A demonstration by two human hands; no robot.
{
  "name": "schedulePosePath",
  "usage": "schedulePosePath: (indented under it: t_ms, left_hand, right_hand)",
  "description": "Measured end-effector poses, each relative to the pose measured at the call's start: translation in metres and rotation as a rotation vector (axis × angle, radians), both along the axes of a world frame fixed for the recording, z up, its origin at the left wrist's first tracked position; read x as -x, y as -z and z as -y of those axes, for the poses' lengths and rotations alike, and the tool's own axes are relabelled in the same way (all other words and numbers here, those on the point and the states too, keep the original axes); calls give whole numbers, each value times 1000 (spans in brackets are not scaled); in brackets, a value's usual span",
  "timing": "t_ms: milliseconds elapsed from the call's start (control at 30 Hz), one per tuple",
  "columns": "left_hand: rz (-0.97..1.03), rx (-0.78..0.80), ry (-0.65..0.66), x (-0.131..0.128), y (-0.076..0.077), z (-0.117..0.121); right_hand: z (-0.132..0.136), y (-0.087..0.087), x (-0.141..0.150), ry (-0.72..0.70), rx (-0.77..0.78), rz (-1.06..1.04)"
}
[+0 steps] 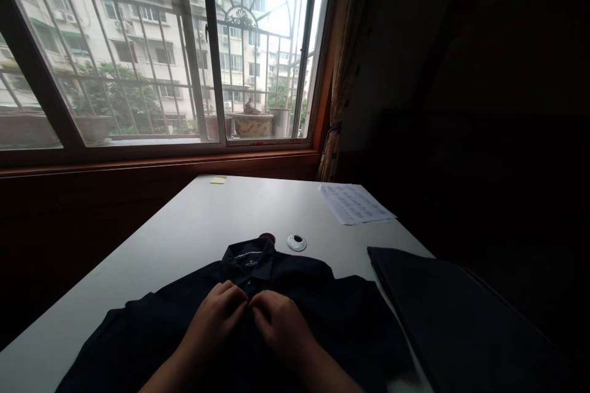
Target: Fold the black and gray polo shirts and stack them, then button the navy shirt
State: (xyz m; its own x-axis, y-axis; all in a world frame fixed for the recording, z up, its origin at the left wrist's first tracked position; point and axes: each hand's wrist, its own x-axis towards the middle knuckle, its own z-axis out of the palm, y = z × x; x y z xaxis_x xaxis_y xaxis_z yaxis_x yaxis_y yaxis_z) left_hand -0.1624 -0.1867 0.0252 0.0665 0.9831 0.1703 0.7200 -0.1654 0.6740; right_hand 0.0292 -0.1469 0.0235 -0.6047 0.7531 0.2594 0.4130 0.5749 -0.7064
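Note:
A dark navy collared shirt [306,279] lies spread front side up on a white table [258,202], its collar toward the window. Just below the collar, my left hand [222,310] pinches the shirt's front placket. My right hand [276,316] meets it there from the other side, fingers closed on the same strip of cloth. The fingertips of both hands nearly touch. A small pale button [249,283] shows above them at the neck. What lies between the fingertips is too small and dark to make out.
Beyond the collar are a round white object with a dark centre [297,242] and a reddish-brown round thing [267,237]. Printed sheets [354,204] lie at the back right, a yellow note [218,180] at the back left. Folded dark cloth [456,313] covers the right side.

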Motion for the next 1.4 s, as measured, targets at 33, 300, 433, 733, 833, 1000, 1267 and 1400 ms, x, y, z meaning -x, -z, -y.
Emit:
schedulePosePath:
  t_ms: [33, 300, 433, 733, 833, 1000, 1267, 1400]
  left_hand:
    - [-27, -7, 3, 1, 0, 0]
    - [-168, -122, 50, 9, 3, -4]
    - [-217, -135, 83, 15, 9, -7]
    - [-404, -206, 91, 34, 27, -11]
    - [-421, -229, 94, 38, 28, -13]
    - [-349, -175, 139, 45, 24, -15]
    - [-95, -109, 142, 49, -2, -13]
    - [-110, -59, 207, 49, -27, 0]
  right_hand:
    - [0, 0, 0, 2, -7, 11]
    - [1, 1, 1, 20, -58, 129]
    - [7, -5, 0, 10, -61, 237]
    - [33, -35, -3, -29, -205, 553]
    - [45, -39, -10, -29, -246, 612]
    - [68, -29, -31, 11, -241, 607]
    - [82, -38, -67, 61, -146, 563]
    - [81, -47, -60, 91, -213, 524]
